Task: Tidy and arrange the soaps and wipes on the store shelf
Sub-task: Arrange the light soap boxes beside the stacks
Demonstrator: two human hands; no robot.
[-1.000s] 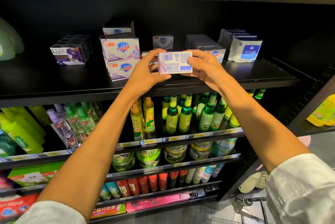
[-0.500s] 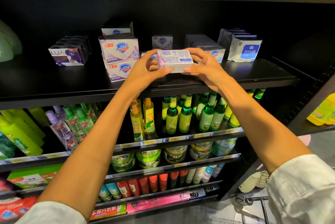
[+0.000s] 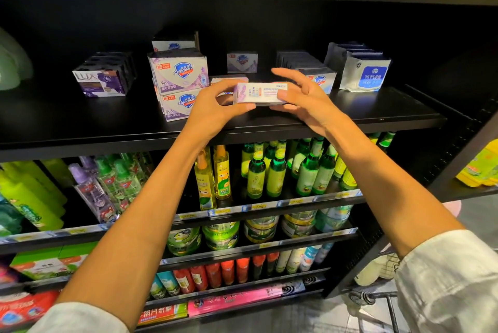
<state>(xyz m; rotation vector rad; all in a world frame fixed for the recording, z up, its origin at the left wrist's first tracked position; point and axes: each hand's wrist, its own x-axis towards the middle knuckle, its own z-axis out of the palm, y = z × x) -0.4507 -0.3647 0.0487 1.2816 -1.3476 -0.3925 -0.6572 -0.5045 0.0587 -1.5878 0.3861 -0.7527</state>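
I see both hands holding the Safeguard soap box (image 3: 260,93) above the shelf (image 3: 350,114). It has turned since before; left hand (image 3: 215,108) pinches it, right hand (image 3: 304,98) grips it with upper fingers (image 3: 285,73) lifted.

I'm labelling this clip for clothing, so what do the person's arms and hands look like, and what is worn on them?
Both forearms are bare from wrist to near the elbow. Each arm has a pale, off-white fabric sleeve pushed up, the left sleeve and the right sleeve showing soft creases. The left hand and right hand are bare: no gloves, rings, watch or bracelet show.
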